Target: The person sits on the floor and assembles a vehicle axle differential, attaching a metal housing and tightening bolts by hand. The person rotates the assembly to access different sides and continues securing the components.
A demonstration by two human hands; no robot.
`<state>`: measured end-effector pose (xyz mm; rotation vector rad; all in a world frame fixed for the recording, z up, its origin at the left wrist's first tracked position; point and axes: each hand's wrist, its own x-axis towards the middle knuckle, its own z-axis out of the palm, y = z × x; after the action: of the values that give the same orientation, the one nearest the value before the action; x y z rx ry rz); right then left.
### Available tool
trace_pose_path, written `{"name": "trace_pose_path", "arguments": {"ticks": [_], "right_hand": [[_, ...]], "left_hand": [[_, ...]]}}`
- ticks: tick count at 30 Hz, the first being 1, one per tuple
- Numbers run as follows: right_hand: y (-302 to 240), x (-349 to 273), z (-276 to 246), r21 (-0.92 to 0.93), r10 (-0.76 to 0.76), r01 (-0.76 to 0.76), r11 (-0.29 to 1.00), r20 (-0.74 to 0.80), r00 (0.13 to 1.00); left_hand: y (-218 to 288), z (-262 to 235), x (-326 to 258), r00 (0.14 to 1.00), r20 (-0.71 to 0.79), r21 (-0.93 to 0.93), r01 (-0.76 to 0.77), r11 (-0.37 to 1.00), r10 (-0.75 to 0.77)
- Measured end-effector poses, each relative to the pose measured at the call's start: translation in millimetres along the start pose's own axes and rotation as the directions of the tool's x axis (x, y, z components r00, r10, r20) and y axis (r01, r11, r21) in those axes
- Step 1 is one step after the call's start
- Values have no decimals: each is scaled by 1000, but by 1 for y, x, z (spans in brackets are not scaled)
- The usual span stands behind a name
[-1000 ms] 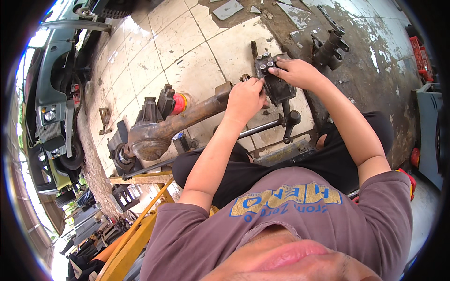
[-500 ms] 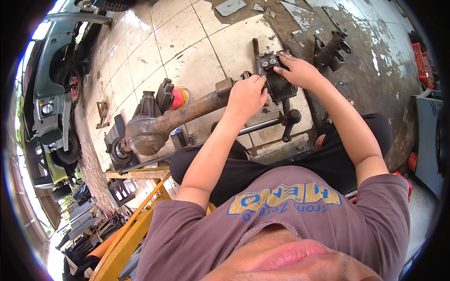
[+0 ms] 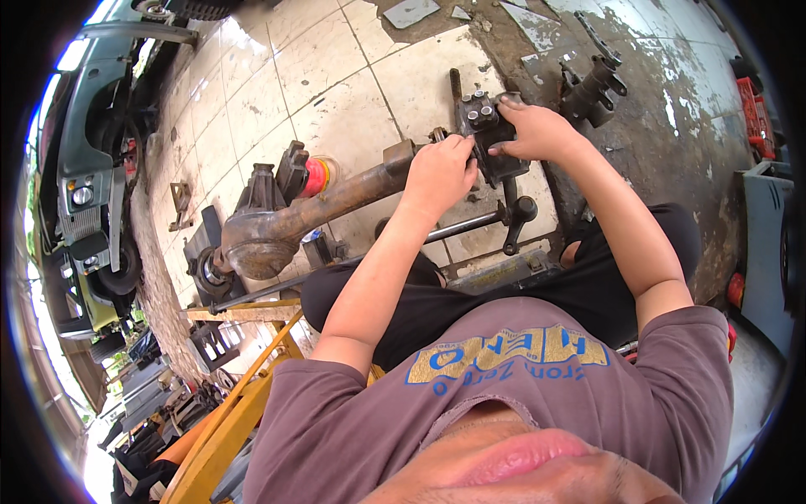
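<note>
A rusty brown vehicle axle housing [image 3: 344,191] lies slantwise before me, its round bulge at the left. At its right end sits a black steering knuckle [image 3: 504,160] with several shiny bolt heads on top. My left hand [image 3: 440,178] is closed over the joint where the axle meets the knuckle; its fingertips are partly hidden. My right hand [image 3: 539,133] grips the knuckle's right side, with thumb and fingers apart on the black metal. A steel rod [image 3: 466,225] runs below the axle to a dark lever arm [image 3: 522,220] under the knuckle.
A red-and-yellow roll [image 3: 316,177] stands behind the axle. Another dark metal part [image 3: 592,91] lies on the stained floor at the right. A yellow frame [image 3: 227,420] is at lower left, near a parked vehicle [image 3: 88,193]. A red crate [image 3: 756,118] stands far right.
My right hand has shifted slightly on the knuckle, its thumb now lower and farther from the fingers. My left hand stays at the joint.
</note>
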<state>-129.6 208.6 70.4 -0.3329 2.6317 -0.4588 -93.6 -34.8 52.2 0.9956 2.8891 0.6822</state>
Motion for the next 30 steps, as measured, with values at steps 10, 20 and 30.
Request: {"name": "trace_pose_path", "arguments": {"ticks": [10,20,30], "right_hand": [[20,0,34,-54,-99,88,995,-268,958],[4,-9,6,-88,-26,18,996,-91,995],[39,4,23,96,-223,279,955,-384,896]], "left_hand": [[2,-1,1,1000,2,-26,-16,1000,16],[0,-2,2,1000,7,-16,-13,1000,13],[1,-1,0,1000,-11,-18,18,1000,-18]]}}
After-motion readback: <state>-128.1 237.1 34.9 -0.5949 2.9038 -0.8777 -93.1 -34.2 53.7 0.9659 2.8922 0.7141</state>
